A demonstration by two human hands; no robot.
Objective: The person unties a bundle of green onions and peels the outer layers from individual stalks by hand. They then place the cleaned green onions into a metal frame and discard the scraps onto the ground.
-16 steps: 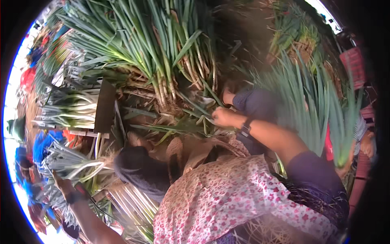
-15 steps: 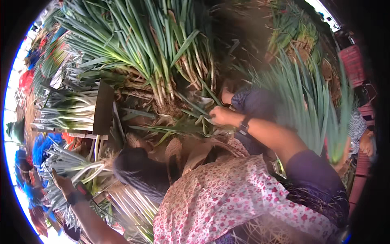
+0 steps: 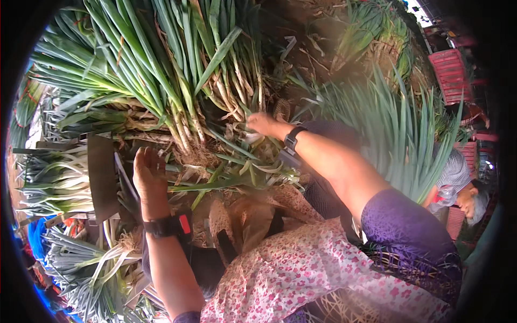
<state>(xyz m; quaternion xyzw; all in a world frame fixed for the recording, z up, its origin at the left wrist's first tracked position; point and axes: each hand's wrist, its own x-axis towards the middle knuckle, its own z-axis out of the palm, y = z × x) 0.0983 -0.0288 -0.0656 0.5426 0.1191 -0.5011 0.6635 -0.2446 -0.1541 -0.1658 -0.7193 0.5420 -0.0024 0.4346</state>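
My left hand [image 3: 150, 175], with a black band on the wrist, is raised beside a flat dark upright panel [image 3: 102, 175]. Its fingers point away from me and nothing shows in them. A large pile of long green onions [image 3: 156, 70] lies ahead, with their roots [image 3: 199, 156] toward me. My right hand [image 3: 263, 124] is over loose peeled leaves [image 3: 253, 169], just right of the onions' pale stems. Its fingers are curled in, and whatever they may hold is hidden.
Trimmed green onions [image 3: 56, 180] are stacked left of the panel. More onions [image 3: 91, 258] lie at the lower left. A bundle [image 3: 398, 134] stands on the right, near another person [image 3: 458, 177]. Red crates [image 3: 449, 75] are beyond. A flowered apron [image 3: 291, 264] covers my lap.
My left hand has come up from the lower left toward the panel and the onion roots. My right hand has moved forward and left. The view has shifted too.
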